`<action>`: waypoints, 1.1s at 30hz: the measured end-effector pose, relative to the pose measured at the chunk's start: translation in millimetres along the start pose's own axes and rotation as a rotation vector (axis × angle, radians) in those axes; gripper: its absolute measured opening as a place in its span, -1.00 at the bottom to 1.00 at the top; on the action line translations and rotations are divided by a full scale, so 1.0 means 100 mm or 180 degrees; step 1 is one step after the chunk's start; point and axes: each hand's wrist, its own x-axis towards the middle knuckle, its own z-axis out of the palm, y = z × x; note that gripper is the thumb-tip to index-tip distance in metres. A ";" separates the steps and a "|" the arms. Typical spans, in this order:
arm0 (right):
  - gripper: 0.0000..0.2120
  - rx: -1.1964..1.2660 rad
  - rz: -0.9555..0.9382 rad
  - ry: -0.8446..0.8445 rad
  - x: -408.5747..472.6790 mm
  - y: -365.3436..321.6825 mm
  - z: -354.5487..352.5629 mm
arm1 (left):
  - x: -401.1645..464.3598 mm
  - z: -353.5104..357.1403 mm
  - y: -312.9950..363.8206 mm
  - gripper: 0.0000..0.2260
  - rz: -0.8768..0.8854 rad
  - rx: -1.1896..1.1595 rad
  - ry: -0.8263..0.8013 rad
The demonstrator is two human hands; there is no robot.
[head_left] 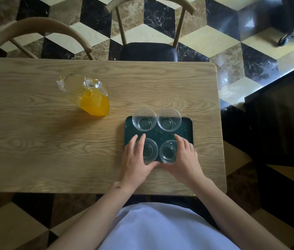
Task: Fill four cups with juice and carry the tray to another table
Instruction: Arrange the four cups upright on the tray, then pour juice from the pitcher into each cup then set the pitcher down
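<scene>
We saw a dark green tray [187, 123] on the wooden bench [34, 141], holding four empty clear cups. The left hand [135, 159] curved its grip around the near-left cup [149, 150], hiding that cup's left side. The right hand [186, 159] wrapped the near-right cup [168, 151]; its thumb was hard to make out. The two far cups [144, 120] stood untouched. Left of the tray and beyond it stood a glass pitcher [90, 94] of orange juice.

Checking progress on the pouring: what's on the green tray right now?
Four clear cups, all empty, stand on the green tray. The left hand and right hand cover its near edge.
</scene>
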 end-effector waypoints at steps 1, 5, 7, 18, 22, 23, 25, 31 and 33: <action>0.09 -0.0041 0.0014 0.0022 -0.02 -0.01 -0.05 | -0.02 -0.06 0.01 -0.11 -0.0040 -0.0053 0.0063; -0.19 0.0137 -0.0257 0.0402 -0.05 -0.18 -0.29 | 0.02 -0.43 -0.07 -0.51 -0.0293 -0.0622 0.1013; -0.39 0.0610 -0.0424 0.0413 0.08 -0.44 -0.40 | 0.18 -0.72 -0.22 -0.67 -0.0933 -0.1238 0.1532; -0.41 0.0886 -0.0944 0.0076 1.53 -2.18 -0.28 | 1.39 -1.51 -1.14 -0.58 -0.2015 -0.3837 0.1382; -0.76 0.0283 -0.1224 0.0195 1.68 -2.38 -0.28 | 1.51 -1.53 -1.26 -0.52 -0.1996 -0.3977 0.1085; -0.85 0.0147 -0.1288 0.0257 1.69 -2.41 -0.29 | 1.52 -1.53 -1.30 -0.47 -0.1984 -0.3947 0.1043; -0.92 0.0052 -0.1360 0.0350 1.69 -2.45 -0.32 | 1.51 -1.52 -1.31 -0.43 -0.1993 -0.3896 0.1053; -0.89 -0.0327 -0.1557 0.0256 1.76 -2.82 -0.44 | 1.62 -1.65 -1.31 -0.69 -0.2053 -0.3613 0.1465; -0.87 -0.0409 -0.1538 0.0247 1.77 -2.97 -0.49 | 1.68 -1.68 -1.36 -0.61 -0.2138 -0.3711 0.1329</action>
